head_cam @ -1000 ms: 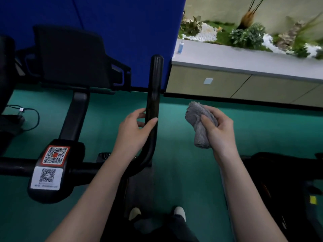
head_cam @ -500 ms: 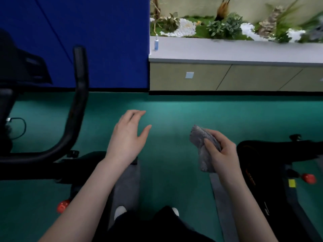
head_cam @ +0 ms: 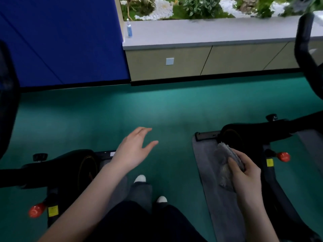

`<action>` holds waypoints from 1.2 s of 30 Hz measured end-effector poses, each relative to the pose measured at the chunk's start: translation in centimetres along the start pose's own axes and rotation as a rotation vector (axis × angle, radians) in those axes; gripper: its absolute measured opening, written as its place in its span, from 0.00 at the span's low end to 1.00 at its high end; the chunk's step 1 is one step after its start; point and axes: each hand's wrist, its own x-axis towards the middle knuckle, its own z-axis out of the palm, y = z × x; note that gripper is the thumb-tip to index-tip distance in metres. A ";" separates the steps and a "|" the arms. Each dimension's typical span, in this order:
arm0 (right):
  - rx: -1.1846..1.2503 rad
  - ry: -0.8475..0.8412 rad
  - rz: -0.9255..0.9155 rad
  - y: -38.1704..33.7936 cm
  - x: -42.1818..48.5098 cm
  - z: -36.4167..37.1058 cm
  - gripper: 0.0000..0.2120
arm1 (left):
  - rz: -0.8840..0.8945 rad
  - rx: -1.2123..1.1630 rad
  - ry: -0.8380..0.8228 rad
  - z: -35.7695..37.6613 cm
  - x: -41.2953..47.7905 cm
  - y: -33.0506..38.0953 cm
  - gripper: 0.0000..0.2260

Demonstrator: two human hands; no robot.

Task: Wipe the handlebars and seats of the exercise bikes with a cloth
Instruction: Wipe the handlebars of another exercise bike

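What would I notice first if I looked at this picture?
Two bare arms reach out over a bright green floor. The right hand squeezes a crumpled grey cloth, while the left hand hangs open and empty. Black exercise bikes stand low on both sides, the right bike beside a grey mat, and leafy plants line the top.

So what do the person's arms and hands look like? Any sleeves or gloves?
Both forearms are bare, with no sleeves in view. The left hand and right hand wear no gloves, and no rings or watch show on the fingers or wrists.
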 end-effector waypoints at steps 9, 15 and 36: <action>-0.075 -0.181 -0.154 -5.6 8.8 9.8 0.12 | -0.238 -0.080 0.041 -2.0 5.7 -6.8 0.24; -0.127 -0.382 -0.246 -11.1 15.7 18.7 0.13 | -0.319 -0.146 0.030 -4.7 13.6 -10.3 0.23; -0.100 -0.497 -0.255 -21.9 46.3 35.4 0.14 | -0.641 -0.259 0.283 -14.7 35.7 -17.7 0.19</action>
